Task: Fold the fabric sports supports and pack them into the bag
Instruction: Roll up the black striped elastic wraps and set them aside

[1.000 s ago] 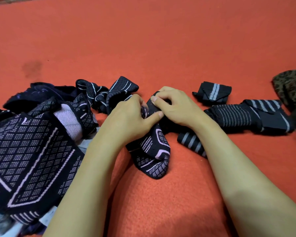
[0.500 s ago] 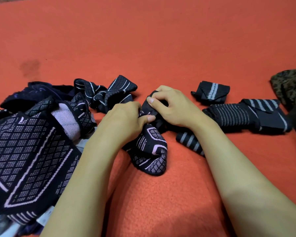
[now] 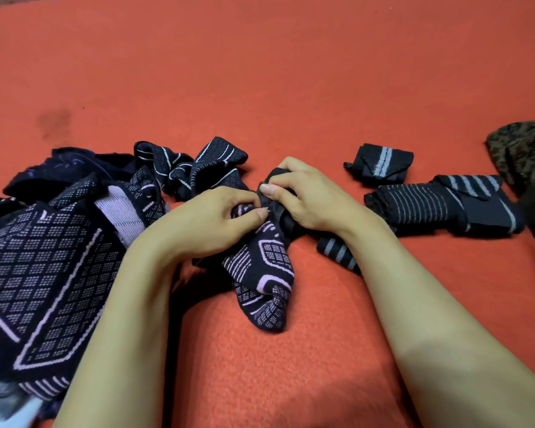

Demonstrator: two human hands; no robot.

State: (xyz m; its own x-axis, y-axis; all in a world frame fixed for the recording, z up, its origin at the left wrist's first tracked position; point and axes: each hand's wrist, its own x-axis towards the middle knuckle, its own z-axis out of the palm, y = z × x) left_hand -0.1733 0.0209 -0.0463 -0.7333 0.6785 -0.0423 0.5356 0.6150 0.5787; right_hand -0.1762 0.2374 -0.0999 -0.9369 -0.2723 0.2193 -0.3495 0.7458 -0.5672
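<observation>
A dark support with a pale lilac pattern [image 3: 264,273] lies on the orange carpet in front of me, its far end bunched between both hands. My left hand [image 3: 210,220] pinches that bunched end with thumb and fingers. My right hand [image 3: 306,199] grips the same end from the right, fingers curled over the black fabric. A camouflage-patterned bag [image 3: 528,152] sits at the right edge, partly cut off. Folded black supports with grey stripes [image 3: 380,163] [image 3: 439,205] lie between my right hand and the bag.
A heap of unfolded dark patterned supports [image 3: 44,242] fills the left side, reaching to my left forearm. Another striped piece [image 3: 337,251] pokes out under my right wrist. The orange carpet [image 3: 291,72] stretches away beyond the hands.
Both hands keep working the bunched end of the patterned support, the fingers shifting slightly. The free lower end has drawn in a little toward the hands.
</observation>
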